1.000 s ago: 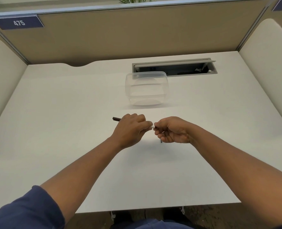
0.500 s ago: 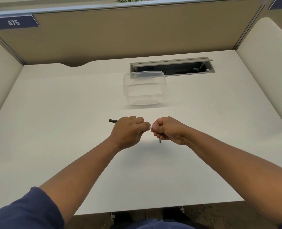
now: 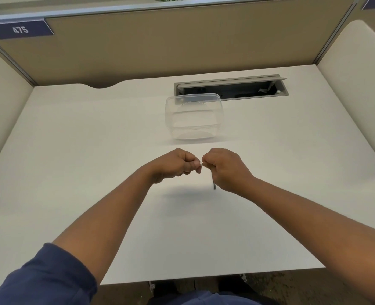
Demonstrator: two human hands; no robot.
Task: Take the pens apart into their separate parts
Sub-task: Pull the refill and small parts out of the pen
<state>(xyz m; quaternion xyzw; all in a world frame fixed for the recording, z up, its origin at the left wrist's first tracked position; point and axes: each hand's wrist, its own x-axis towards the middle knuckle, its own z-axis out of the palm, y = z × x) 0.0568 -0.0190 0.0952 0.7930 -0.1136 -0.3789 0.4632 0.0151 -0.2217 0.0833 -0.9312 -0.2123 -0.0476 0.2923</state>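
My left hand (image 3: 176,164) and my right hand (image 3: 225,167) meet knuckle to knuckle just above the white desk (image 3: 94,150). Between the fingertips a small white bit of a pen (image 3: 201,164) shows; both hands pinch it. A thin dark pen part (image 3: 213,183) sticks down out of my right fist. The rest of the pen is hidden inside my left fist.
A clear plastic container (image 3: 193,116) stands empty just beyond my hands. Behind it is an open grey cable slot (image 3: 230,86) in the desk. Beige partition walls close the desk at the back and both sides.
The dark pen end that stuck out left of my left hand is now hidden in the fist. My hands have closed tighter together; the dark part below my right hand shows more.
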